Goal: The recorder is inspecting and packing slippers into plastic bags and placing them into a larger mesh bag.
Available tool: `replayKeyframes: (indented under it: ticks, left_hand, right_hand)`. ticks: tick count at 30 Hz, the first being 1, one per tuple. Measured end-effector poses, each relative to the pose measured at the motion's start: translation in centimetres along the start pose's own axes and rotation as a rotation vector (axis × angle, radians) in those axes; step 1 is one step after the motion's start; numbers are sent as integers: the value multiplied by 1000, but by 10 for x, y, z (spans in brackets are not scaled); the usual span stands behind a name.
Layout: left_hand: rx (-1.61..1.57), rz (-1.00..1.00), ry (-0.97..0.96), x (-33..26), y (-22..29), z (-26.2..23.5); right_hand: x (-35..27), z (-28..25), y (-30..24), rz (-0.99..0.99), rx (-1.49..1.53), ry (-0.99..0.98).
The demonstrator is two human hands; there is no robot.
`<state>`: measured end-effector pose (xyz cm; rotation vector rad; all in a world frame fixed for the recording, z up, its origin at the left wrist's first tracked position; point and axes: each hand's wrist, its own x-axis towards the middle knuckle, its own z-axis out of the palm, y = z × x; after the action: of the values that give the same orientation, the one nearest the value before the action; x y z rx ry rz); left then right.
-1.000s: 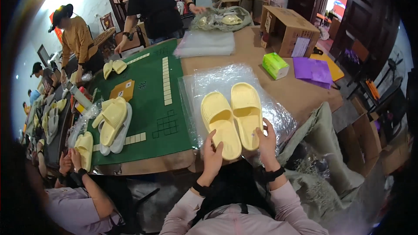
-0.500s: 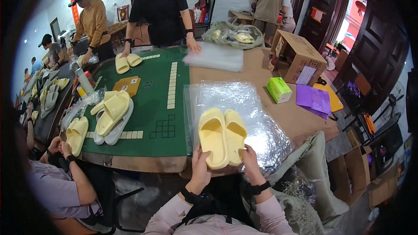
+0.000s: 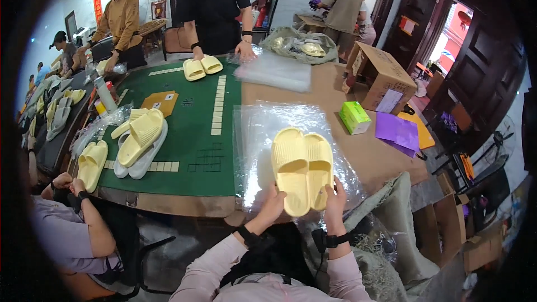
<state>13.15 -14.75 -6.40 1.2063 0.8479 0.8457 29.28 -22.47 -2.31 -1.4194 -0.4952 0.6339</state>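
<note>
Side by side, a pair of pale yellow slides is held up by the heel ends, toes pointing away from me. My left hand (image 3: 272, 203) grips the left slide (image 3: 292, 187) at its heel edge. On the other side, my right hand (image 3: 335, 202) has its thumb and fingers closed on the heel of the right slide (image 3: 319, 176). Beneath and behind the pair lies a stack of clear plastic bags (image 3: 251, 134), shiny and slightly crumpled.
A green mat (image 3: 193, 128) bears yellow and grey slides (image 3: 140, 140). A green box (image 3: 354, 117), purple folder (image 3: 396, 133) and open carton (image 3: 386, 81) lie right. Across stands a person in black (image 3: 215, 11); another sits at left (image 3: 72, 229). A woven sack (image 3: 397, 223) slumps at lower right.
Both my hands and the slides have shifted right, and the pair now sits straighter. The person across has slid another yellow pair to the right along the mat.
</note>
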Motion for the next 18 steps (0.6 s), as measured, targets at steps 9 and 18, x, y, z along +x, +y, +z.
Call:
replayKeyframes:
  ticks: [9, 18]
  left_hand:
    - [928, 24, -72, -7, 14, -36]
    - [1159, 140, -140, -22, 2, -35]
  right_hand:
    - [5, -10, 5, -91, -63, 102]
    - [14, 16, 35, -505, -825, -313]
